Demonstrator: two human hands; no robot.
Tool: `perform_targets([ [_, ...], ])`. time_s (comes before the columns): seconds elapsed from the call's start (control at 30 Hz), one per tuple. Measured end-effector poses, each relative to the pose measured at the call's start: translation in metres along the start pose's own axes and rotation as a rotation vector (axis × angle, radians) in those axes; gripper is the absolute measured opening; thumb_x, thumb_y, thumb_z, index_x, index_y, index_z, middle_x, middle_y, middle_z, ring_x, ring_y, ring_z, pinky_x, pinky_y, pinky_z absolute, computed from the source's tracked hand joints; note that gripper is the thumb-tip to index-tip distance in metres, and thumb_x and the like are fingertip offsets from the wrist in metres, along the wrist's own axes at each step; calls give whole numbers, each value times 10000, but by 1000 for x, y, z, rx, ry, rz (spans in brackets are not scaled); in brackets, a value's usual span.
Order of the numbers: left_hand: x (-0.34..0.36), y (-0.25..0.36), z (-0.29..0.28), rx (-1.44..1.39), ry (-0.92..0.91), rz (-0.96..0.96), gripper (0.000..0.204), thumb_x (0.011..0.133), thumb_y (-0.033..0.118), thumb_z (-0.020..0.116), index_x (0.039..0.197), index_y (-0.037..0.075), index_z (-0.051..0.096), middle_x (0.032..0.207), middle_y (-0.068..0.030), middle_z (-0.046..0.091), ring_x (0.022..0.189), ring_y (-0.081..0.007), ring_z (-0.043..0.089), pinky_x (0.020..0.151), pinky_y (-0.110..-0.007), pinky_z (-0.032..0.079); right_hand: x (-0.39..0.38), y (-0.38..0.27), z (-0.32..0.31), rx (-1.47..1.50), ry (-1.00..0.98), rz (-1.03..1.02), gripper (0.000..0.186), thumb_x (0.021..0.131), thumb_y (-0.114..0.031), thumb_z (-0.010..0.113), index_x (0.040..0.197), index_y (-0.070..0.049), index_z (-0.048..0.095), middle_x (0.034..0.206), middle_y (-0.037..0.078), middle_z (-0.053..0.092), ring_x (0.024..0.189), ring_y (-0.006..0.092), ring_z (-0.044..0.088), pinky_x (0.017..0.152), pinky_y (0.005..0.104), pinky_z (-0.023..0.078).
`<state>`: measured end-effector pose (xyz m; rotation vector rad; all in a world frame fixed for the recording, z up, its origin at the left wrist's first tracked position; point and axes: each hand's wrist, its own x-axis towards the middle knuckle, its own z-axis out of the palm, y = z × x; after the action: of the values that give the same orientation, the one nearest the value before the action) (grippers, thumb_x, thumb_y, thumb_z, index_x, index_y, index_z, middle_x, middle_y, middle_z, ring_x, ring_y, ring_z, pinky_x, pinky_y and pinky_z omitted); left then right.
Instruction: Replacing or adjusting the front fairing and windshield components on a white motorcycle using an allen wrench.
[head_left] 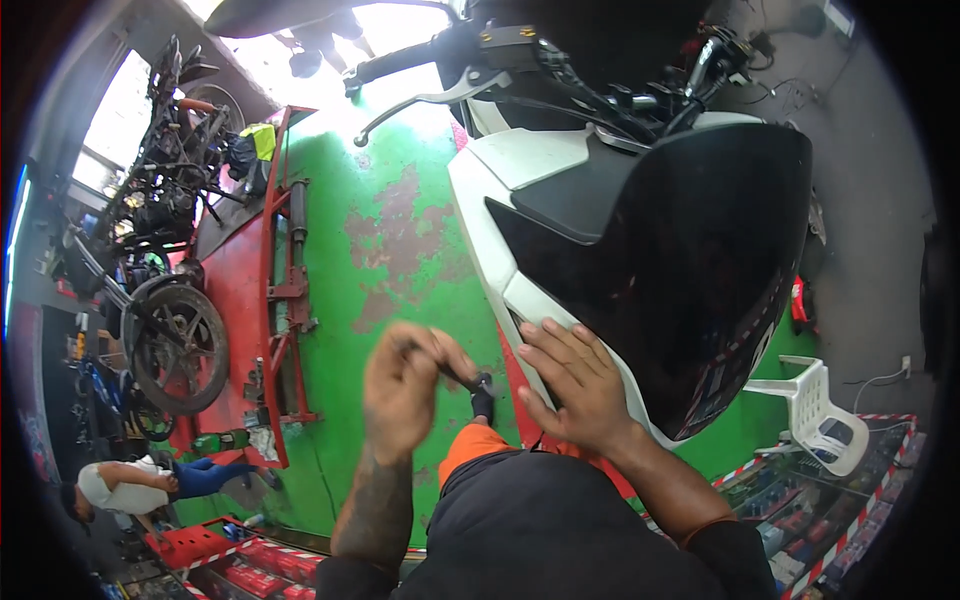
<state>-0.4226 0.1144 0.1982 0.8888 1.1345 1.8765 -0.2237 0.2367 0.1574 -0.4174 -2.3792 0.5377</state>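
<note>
In front of me stands a white motor scooter [482,215] with a large dark windscreen [690,270]. My right hand [580,385] lies flat on its white side panel, fingers stretched out and close to the windscreen's lower edge. To the left of the scooter, my left hand [405,390] is raised in the air with its fingers curled together. Whatever those fingers hold, if anything, is too small or hidden to name. A brake lever [430,98] and a black handlebar grip [395,65] reach out at the scooter's far left.
A red lift platform [235,330] on the left bears a partly stripped motorcycle [165,240]. Someone in a light shirt [130,487] stands at lower left. On the right are a white plastic chair [815,410] and a glass display case [830,510]. The green floor [400,150] has worn patches.
</note>
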Motion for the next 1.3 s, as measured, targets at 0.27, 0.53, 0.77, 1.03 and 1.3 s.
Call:
perform_targets([
  [0.27,5,-14,-33,14,-336,264,167,1039,190,707,1102,57,629,990,-106,720,967,-243,659,931,-419,505,21,-46,-3,1069,-254,560,445,992,23,646,1435,-16,626,1191,127,737,1051,203,734,934,345,571],
  [0.53,16,-24,-49,402,-331,83,277,948,84,778,1186,-14,676,845,-103,639,709,-194,687,618,-341,558,24,-50,28,341,-42,381,290,982,1,730,1270,-2,699,1172,147,767,1052,214,743,912,339,595],
  [0.77,26,-54,-62,442,-327,128,290,981,87,712,1226,-59,659,943,-166,683,767,-298,703,674,-399,588,91,-57,-31,-464,-249,112,764,840,-344,914,1437,-13,570,1242,143,744,1288,331,628,1091,495,492],
  [1.03,46,-79,-72,251,-274,183,421,913,-15,744,1317,-81,646,1024,-187,700,892,-304,727,774,-369,603,158,-50,-24,-986,-605,391,1181,696,-608,863,1605,-19,391,1467,189,526,1316,361,538,1121,517,383],
  [1.3,62,-100,-71,183,-237,245,368,831,-7,824,1173,-35,689,976,-145,704,821,-274,721,690,-371,612,158,-48,-23,-1054,-670,443,1240,662,-646,873,1605,-26,360,1436,192,526,1331,345,530,1071,497,386],
])
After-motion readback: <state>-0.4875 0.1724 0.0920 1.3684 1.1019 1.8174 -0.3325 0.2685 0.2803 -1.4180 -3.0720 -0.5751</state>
